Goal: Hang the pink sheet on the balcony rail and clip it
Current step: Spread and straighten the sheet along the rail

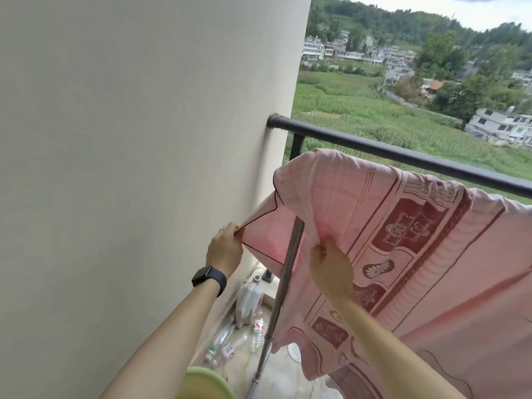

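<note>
As the pink patterned cotton sheet [403, 226] drapes over the black round metal balcony rail [374, 145], I see the left hand [224, 249], a dark smartwatch [208, 279] on its wrist, pinching the sheet's dark-piped corner beside the plain white wall [129, 139], fingers closed on the hem. The right hand [331, 269] grips a gathered fold lower down, fingers clamped on the cloth. One sheet, one rail, two hands; no clips show from here. A single grey metal pole [283, 280] stands leaning just under the cloth. On the floor lie clear plastic bottles [244, 338], perhaps five or six, though the jumble is too blurred to count surely, beside one white plastic jug [249, 303]. I judge the step to be spreading the end toward the wall: draw the corner out level, keep the right hand's fold taut so the top edge lies flat along the rail, and keep the hem clear of the pole before clipping.
</note>
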`<state>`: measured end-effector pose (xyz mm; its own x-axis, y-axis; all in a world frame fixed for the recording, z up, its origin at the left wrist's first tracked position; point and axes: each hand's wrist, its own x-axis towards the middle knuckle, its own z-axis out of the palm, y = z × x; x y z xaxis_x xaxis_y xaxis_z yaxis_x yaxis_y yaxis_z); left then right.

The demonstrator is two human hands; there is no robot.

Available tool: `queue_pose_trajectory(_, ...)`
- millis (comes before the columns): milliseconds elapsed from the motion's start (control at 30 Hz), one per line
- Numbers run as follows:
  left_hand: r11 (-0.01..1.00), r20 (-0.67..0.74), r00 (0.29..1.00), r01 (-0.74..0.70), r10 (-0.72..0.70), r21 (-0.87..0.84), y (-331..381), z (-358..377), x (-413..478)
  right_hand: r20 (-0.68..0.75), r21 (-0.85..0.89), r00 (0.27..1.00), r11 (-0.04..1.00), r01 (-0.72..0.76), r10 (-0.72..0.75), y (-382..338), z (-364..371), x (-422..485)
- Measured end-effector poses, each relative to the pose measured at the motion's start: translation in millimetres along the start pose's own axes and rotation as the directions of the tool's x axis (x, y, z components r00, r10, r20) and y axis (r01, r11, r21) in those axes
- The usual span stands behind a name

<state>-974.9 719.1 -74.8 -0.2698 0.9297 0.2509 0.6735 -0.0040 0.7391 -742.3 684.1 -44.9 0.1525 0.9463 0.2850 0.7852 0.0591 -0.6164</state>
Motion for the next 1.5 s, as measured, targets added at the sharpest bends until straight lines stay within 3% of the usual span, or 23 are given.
queue_pose_trajectory(67,0.950,0.108,0.972,0.226,-0.207,-0.213,1.0,0.1,0.0,-0.102,0.407,0.960,0.891,-0.201,0.262,6.6,-9.3,0.0)
queue_pose_trajectory(100,0.855,0.224,0.927,0.366,-0.300,-0.368,5.5,2.8,-2.2,-0.092,0.559,0.918,0.783,-0.272,0.385,7.5,-15.1,-0.5)
queue_pose_trajectory(167,0.654,0.367,0.854,0.518,-0.368,-0.552,17.1,6.2,-6.6,-0.066,0.625,0.898,0.719,-0.303,0.436,4.4,-26.9,-8.3)
queue_pose_trajectory(233,0.665,0.265,0.890,0.453,-0.370,-0.594,30.1,6.4,-8.4,-0.141,0.544,0.955,0.826,-0.144,0.260,3.2,-35.0,-26.8)
queue_pose_trajectory(300,0.851,0.033,0.971,0.222,-0.235,-0.476,33.3,0.2,-14.7,-0.175,0.287,0.984,0.954,0.090,-0.040,8.0,-35.1,-47.4)
queue_pose_trajectory(333,0.944,-0.027,0.994,0.090,-0.104,-0.318,29.3,-3.5,-17.4,-0.123,0.096,0.984,0.985,0.144,-0.132,18.2,-31.1,-55.7)
queue_pose_trajectory(367,0.995,0.001,1.000,-0.030,0.030,-0.091,20.6,-5.6,-19.6,-0.061,-0.074,0.986,0.986,0.151,-0.156,30.2,-25.7,-62.2)
queue_pose_trajectory(400,0.980,0.111,0.985,-0.146,0.131,0.133,7.0,-8.1,-22.4,0.001,-0.177,0.994,0.979,0.104,-0.106,39.5,-21.7,-66.2)
queue_pose_trajectory(467,0.889,0.239,0.951,-0.275,0.196,0.366,-30.6,-10.1,-24.4,0.044,-0.242,0.999,0.970,0.016,-0.005,45.9,-18.3,-66.1)
queue_pose_trajectory(533,0.879,0.103,0.983,-0.184,0.154,0.441,-58.5,-16.8,-21.5,0.086,-0.234,0.996,0.972,-0.004,0.025,46.7,-16.4,-59.7)
queue_pose_trajectory(633,0.880,-0.038,0.983,0.178,-0.180,0.440,-63.8,-36.6,2.0,0.167,-0.209,0.986,0.978,0.015,0.021,42.6,-17.7,-51.6)
queue_pose_trajectory(733,0.885,-0.175,0.868,0.459,-0.465,-0.076,-54.9,-56.9,41.1,0.223,-0.263,0.971,0.965,-0.023,0.084,41.7,-19.6,-50.8)
queue_pose_trajectory(767,0.881,-0.230,0.853,0.432,-0.469,-0.194,-45.6,-58.1,44.3,0.240,-0.293,0.964,0.955,-0.039,0.113,43.5,-18.9,-49.9)
queue_pose_trajectory(833,0.954,-0.242,0.923,0.292,-0.300,-0.067,-32.7,-48.0,37.8,0.288,-0.361,0.947,0.932,-0.031,0.143,44.7,-14.4,-51.6)
queue_pose_trajectory(900,0.967,0.045,0.987,0.139,-0.152,0.213,-30.2,-25.9,13.0,0.349,-0.412,0.925,0.911,0.010,0.148,43.0,-5.1,-57.0)
queue_pose_trajectory(967,0.910,0.263,0.941,0.092,-0.212,0.405,-40.5,-9.6,-10.2,0.417,-0.446,0.891,0.895,0.027,0.181,35.0,3.5,-61.7)
queue_pose_trajectory(1000,0.897,0.263,0.932,0.122,-0.251,0.424,-44.5,-6.9,-16.6,0.448,-0.444,0.876,0.895,0.047,0.177,30.9,8.1,-64.3)
queue_pose_trajectory(1100,0.879,0.130,0.944,0.225,-0.304,0.420,-48.6,-16.2,-8.2,0.549,-0.345,0.823,0.937,0.062,0.147,18.6,17.9,-65.7)
queue_pose_trajectory(1233,0.908,-0.125,0.924,0.379,-0.361,0.180,-54.1,-61.8,34.3,0.635,-0.222,0.758,0.975,-0.004,0.148,10.1,26.3,-65.3)
queue_pose_trajectory(1300,0.930,0.008,0.951,0.300,-0.309,0.215,-48.2,-68.5,42.8,0.662,-0.218,0.737,0.976,0.017,0.135,7.4,29.9,-63.2)
queue_pose_trajectory(1367,0.951,0.264,0.927,0.208,-0.267,0.229,-36.6,-60.9,37.5,0.702,-0.263,0.705,0.957,0.119,0.105,3.9,34.4,-57.6)
queue_pose_trajectory(1433,0.968,0.452,0.856,0.214,-0.249,0.128,-24.1,-49.0,30.4,0.713,-0.307,0.696,0.931,0.200,0.085,-6.7,30.6,-48.8)
queue_pose_trajectory(1500,0.970,0.484,0.853,0.241,-0.194,-0.037,-2.8,-44.6,30.5,0.655,-0.315,0.755,0.920,0.235,0.031,-19.8,15.0,-38.4)
